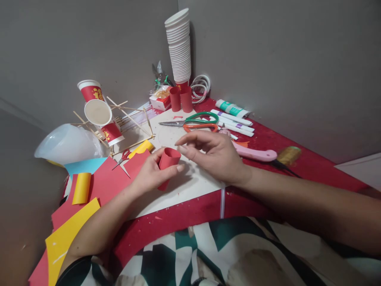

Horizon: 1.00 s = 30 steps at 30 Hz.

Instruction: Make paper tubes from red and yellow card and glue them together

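Observation:
My left hand (pixel 151 174) is closed around a rolled red paper tube (pixel 168 160), holding it just above a white board (pixel 190 180). My right hand (pixel 213 154) hovers right of the tube. Its fingers are loosely spread and point at the tube's open end, holding nothing. Two finished red paper tubes (pixel 181 99) stand upright at the back of the board. Large scissors with green and orange handles (pixel 196 121) lie behind my right hand.
A tall stack of white cups (pixel 179 47) stands in the corner. Left of it are red paper cups on a stick frame (pixel 102 117), small red scissors (pixel 122 157), yellow rolls (pixel 81 188) and red and yellow sheets. Glue tubes (pixel 232 115), a pink knife (pixel 255 154) and gold thread (pixel 289 155) lie at right.

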Each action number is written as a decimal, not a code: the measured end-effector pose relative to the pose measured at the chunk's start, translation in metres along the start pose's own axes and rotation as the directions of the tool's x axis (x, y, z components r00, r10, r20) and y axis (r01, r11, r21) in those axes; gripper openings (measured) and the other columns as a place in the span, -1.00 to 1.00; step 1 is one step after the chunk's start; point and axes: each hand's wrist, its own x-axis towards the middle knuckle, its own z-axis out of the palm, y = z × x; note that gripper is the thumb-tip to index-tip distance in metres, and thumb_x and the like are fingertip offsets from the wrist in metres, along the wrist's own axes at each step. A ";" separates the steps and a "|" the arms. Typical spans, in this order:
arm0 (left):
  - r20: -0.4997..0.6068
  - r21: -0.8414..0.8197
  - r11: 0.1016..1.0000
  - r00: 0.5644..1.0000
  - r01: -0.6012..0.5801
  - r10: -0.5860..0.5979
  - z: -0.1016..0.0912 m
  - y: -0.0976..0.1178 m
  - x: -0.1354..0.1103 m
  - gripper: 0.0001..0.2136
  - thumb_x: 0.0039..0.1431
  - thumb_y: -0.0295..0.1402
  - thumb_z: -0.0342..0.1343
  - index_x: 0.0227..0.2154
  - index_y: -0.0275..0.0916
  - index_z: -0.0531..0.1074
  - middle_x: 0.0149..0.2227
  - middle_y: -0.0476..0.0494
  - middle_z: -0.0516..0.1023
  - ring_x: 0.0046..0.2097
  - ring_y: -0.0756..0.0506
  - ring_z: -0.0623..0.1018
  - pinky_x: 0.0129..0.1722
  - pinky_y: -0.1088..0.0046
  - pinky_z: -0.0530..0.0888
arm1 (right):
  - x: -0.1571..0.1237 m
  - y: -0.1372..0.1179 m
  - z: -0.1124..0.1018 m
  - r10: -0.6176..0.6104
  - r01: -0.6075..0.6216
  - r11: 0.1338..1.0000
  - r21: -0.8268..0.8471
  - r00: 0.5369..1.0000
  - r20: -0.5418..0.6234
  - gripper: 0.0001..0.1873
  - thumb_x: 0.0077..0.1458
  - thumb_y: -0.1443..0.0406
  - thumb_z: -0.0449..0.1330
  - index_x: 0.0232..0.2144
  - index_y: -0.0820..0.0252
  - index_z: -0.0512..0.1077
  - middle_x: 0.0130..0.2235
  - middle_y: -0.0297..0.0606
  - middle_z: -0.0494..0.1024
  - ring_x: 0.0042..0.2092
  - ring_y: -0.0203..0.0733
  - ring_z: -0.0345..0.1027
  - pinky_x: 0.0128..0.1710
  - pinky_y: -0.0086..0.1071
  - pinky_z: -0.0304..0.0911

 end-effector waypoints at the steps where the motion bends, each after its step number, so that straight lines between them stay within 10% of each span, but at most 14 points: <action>1: -0.015 0.023 0.999 1.000 -0.026 0.027 0.000 0.000 0.000 -0.70 0.06 -0.15 0.32 -0.31 -0.25 0.41 -0.37 0.01 0.40 -0.34 0.02 0.37 -0.29 0.49 0.35 | 0.000 0.001 0.000 0.013 -0.012 1.000 -0.017 0.999 0.046 -0.88 0.10 0.21 0.31 -0.38 0.13 0.55 -0.53 -0.40 0.43 -0.50 -0.34 0.23 -0.47 -0.41 0.16; 20: -0.042 0.247 0.965 0.993 -0.094 0.108 -0.003 0.000 0.003 -0.59 0.02 -0.29 0.23 -0.03 -0.24 0.41 -0.09 -0.10 0.56 -0.05 -0.16 0.53 -0.02 0.36 0.43 | 0.000 0.013 0.000 -0.089 0.141 0.980 -0.140 0.942 0.325 -0.81 0.16 0.33 0.21 -0.48 0.26 0.55 -0.49 -0.35 0.53 -0.44 -0.38 0.33 -0.40 -0.49 0.21; 30: -0.153 0.186 0.976 0.979 -0.108 0.138 -0.001 -0.012 0.012 -0.71 0.02 -0.15 0.27 -0.31 -0.23 0.42 -0.38 0.03 0.46 -0.33 -0.04 0.40 -0.29 0.45 0.37 | 0.002 -0.041 -0.032 0.026 0.095 0.915 -0.391 0.956 0.293 -0.63 0.19 0.22 0.21 0.02 0.24 0.47 -0.32 -0.29 0.56 -0.29 -0.26 0.43 -0.28 -0.39 0.34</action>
